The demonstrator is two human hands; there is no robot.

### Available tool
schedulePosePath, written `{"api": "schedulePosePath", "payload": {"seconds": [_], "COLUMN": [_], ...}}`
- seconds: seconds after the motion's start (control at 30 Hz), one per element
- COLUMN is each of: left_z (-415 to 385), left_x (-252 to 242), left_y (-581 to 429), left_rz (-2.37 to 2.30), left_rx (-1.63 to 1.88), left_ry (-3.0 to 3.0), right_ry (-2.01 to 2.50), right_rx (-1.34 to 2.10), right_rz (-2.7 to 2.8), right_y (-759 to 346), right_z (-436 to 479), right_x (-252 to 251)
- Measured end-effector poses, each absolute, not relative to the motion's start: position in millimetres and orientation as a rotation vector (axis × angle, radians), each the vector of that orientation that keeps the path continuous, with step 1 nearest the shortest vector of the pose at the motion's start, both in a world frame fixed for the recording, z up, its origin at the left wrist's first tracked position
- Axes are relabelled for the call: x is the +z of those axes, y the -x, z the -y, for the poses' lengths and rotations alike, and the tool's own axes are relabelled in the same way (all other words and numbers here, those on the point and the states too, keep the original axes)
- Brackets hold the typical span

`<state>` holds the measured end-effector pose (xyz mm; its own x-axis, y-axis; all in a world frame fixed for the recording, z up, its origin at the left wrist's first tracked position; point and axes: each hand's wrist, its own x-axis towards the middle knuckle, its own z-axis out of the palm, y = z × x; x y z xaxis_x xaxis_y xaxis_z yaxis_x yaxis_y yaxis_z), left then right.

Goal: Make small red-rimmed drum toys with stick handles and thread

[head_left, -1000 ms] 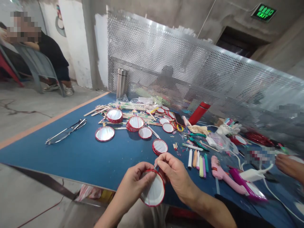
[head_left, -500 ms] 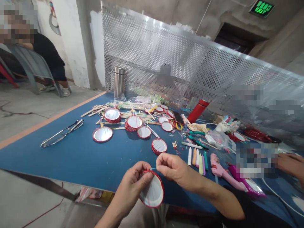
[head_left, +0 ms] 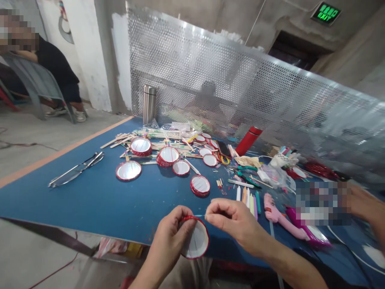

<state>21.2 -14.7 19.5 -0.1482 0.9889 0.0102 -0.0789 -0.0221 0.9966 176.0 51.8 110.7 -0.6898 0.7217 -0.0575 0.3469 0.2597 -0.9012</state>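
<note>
My left hand point(head_left: 170, 237) grips a round disc point(head_left: 197, 241) with a red wrapped rim and a pale, whitish face, thumb over its upper left edge. The disc is tilted in front of the table's near edge. To its right, my right hand point(head_left: 233, 220) is closed in a pinch, apart from the rim. A thin pale strand point(head_left: 199, 216) shows between the rim and my right fingertips; what lies inside the pinch is too small to make out. Just beyond my hands stands a short stack of red-rimmed discs point(head_left: 200, 185).
More red-rimmed discs point(head_left: 128, 171) and wooden sticks point(head_left: 118, 140) lie farther back. At right are coloured sticks point(head_left: 252, 200), a pink glue gun point(head_left: 279, 218), green-handled pliers point(head_left: 248, 179) and another person's hand point(head_left: 365, 204). A red bottle point(head_left: 249, 141) leans near the perforated metal screen point(head_left: 186, 68).
My right hand has moved right, away from the disc's rim, widening the gap that the pale strand crosses. The disc stays in my left hand, slightly shifted. The view has shifted a little.
</note>
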Motion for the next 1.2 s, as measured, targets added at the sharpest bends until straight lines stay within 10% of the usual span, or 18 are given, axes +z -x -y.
{"api": "schedulePosePath", "payload": {"seconds": [1.2], "left_z": [15.9], "left_x": [15.7], "left_y": [-23.6], "left_rz": [-1.362], "left_rx": [1.502], "left_ry": [-0.949], "right_ry": [1.309], "right_rx": [1.838], "right_rz": [1.255], "right_y": [-179.0], "right_z": [20.7], "right_x": [58.8]}}
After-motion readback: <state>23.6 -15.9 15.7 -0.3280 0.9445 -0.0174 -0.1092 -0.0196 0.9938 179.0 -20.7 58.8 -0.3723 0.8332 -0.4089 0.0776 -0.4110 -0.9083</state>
